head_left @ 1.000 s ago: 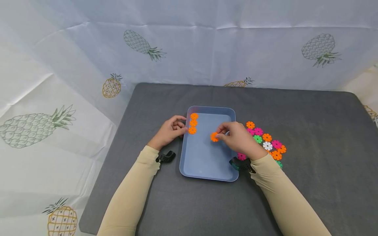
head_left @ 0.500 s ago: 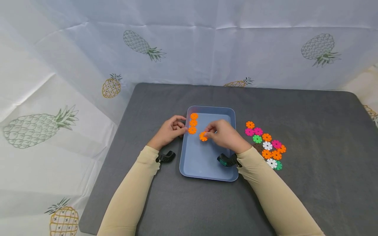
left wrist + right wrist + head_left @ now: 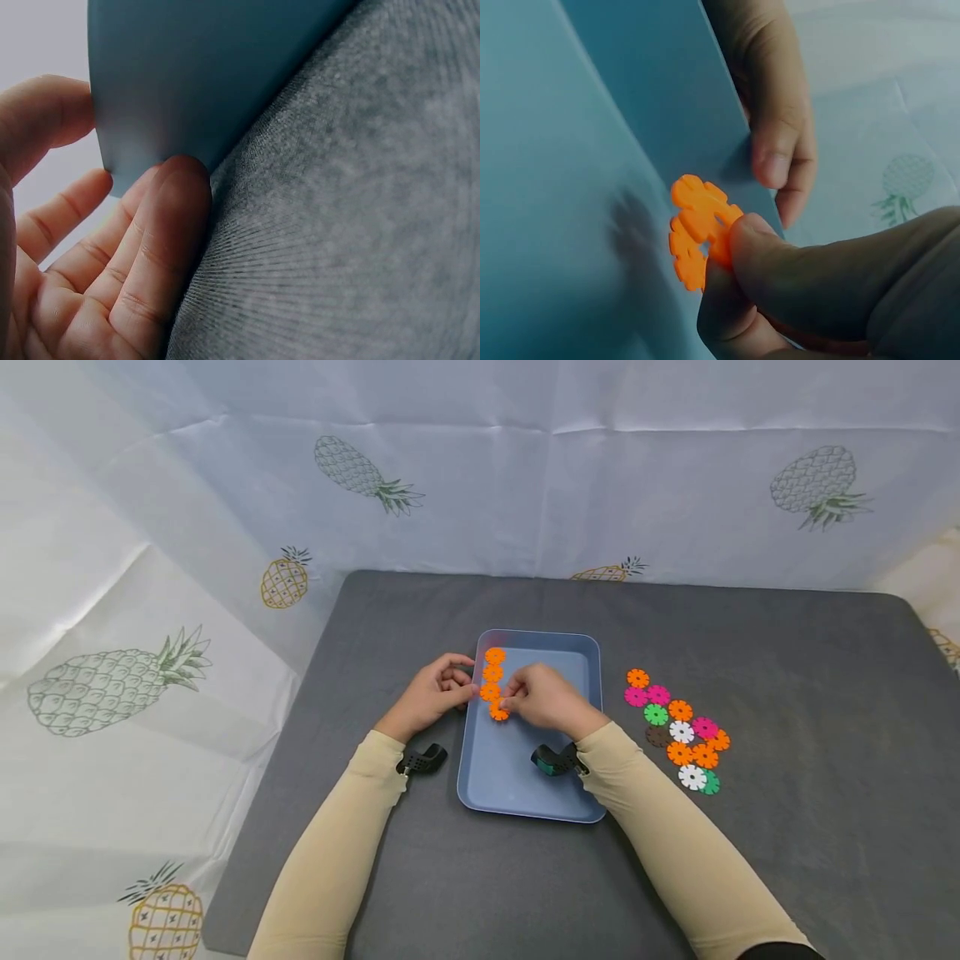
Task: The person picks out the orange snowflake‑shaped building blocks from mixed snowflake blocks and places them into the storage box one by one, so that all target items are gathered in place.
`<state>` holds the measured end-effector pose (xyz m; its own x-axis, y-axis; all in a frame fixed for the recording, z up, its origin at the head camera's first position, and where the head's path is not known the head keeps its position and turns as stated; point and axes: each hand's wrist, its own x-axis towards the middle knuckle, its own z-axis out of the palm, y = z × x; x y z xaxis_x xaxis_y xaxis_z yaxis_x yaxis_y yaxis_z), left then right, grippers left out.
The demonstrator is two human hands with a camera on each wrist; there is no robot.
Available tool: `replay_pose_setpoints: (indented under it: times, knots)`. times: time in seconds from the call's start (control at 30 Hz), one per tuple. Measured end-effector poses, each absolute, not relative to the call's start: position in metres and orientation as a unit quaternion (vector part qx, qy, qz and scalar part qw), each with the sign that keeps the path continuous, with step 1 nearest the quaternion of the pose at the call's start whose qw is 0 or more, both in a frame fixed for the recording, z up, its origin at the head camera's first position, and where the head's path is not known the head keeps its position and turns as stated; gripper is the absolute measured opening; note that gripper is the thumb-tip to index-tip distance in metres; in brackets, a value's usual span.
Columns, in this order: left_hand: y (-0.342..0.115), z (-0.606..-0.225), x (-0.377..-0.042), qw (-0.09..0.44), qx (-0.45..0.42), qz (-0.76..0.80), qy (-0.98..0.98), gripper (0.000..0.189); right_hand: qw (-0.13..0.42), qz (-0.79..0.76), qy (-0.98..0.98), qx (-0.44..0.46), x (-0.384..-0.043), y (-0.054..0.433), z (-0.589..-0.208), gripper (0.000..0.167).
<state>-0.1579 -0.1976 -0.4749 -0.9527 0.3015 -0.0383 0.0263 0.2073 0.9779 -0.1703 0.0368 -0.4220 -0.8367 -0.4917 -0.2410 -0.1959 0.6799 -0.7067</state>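
My right hand (image 3: pixel 546 697) is over the blue tray (image 3: pixel 528 777) and pinches an orange notched plastic disc (image 3: pixel 724 229) between thumb and fingers. This disc sits at the near end of a column of orange discs (image 3: pixel 491 673) along the tray's left side. The two overlap in the right wrist view, and I cannot tell whether they touch. My left hand (image 3: pixel 437 692) is at the tray's left wall, its loosely bent fingers (image 3: pixel 176 217) touching the outer side and its thumb (image 3: pixel 775 146) at the rim.
Right of the tray lies a loose cluster of notched discs, among them a pink disc (image 3: pixel 657 694), a green disc (image 3: pixel 656 715), a white disc (image 3: pixel 681 732), a brown disc (image 3: pixel 657 737) and several orange ones. A pineapple-print cloth (image 3: pixel 480 502) hangs behind the grey table (image 3: pixel 810 735).
My right hand has carried the orange disc leftward across the tray to the near end of the orange column. The left hand has stayed at the tray's left edge.
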Motion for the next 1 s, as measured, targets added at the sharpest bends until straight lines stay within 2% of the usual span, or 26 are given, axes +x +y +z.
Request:
replay_pose_setpoints:
  times: [0.3,0.67,1.0]
  knots:
    - [-0.199,-0.477,-0.158,0.112,0.111,0.621,0.768,0.044,0.216,-0.347,0.896,-0.172,-0.173,0.024,-0.433,0.014]
    - [-0.199,-0.475,-0.158,0.116,0.114,0.619,0.768,0.045,0.191,-0.337,0.905,-0.175,-0.168,0.018,-0.436,0.021]
    - [-0.199,-0.477,-0.159,0.114,0.112,0.622,0.767,0.045,0.162,-0.333,0.91,-0.188,-0.164,0.016,-0.438,0.02]
